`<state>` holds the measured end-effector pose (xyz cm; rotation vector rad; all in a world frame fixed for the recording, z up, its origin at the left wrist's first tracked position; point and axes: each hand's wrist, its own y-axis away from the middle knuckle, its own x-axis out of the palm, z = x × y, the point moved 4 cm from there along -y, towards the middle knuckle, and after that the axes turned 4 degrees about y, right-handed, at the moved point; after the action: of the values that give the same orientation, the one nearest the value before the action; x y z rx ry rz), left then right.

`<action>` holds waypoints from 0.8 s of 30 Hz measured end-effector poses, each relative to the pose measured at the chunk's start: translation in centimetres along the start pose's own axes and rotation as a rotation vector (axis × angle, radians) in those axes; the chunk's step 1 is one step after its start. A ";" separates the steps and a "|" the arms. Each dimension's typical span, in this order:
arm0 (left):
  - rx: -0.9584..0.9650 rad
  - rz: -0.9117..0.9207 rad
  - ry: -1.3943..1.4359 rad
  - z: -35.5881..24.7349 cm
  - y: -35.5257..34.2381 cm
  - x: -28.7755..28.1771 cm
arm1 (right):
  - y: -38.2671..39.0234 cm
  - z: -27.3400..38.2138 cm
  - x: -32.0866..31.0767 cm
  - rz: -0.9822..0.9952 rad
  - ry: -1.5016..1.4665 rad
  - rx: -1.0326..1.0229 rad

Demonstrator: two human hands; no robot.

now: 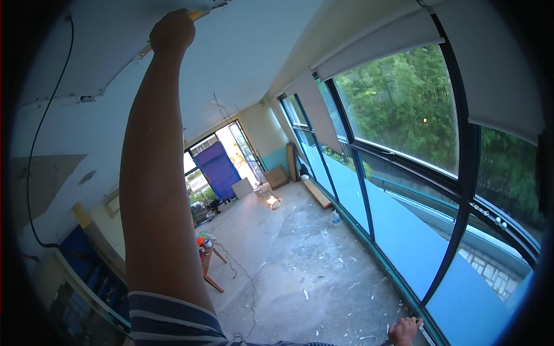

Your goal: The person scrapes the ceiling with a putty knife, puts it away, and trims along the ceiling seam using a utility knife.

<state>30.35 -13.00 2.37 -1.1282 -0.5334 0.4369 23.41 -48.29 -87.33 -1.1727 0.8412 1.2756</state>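
Observation:
My left arm stretches up through the picture from a striped sleeve. High against the white ceiling (254,52), my left hand (173,32) is closed around a yellow-handled tool (197,14). The fist hides most of this tool, so its exact kind does not show. A rough, broken seam runs along the ceiling beside that hand. Low at the right, near the foot of the windows, my right hand (404,331) is closed with its fingers curled. What it grips is mostly hidden by the hand and the picture's lower edge.
A black cable (53,98) hangs from the ceiling at left. Below stand a small wooden stool (212,266) with orange things, a clear plastic bottle (336,217) and a lit lamp (273,201). White scraps litter the concrete floor (271,277). Dark-framed windows (464,190) line the right side.

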 end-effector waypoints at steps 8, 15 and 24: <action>0.031 0.150 -0.011 -1.1 -0.7 1.1 | 0.7 -1.2 3.9 -0.146 -0.053 0.032; 0.200 0.320 0.271 -2.9 9.2 1.3 | -0.1 -0.6 3.9 -0.003 -0.085 0.108; 0.051 1.456 1.168 -9.0 61.7 -8.8 | -0.4 -0.3 2.8 0.200 0.019 0.144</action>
<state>25.04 -1.87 -59.41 -1.3462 1.4217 0.8728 24.26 -47.84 -89.97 -1.0064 1.0671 1.3424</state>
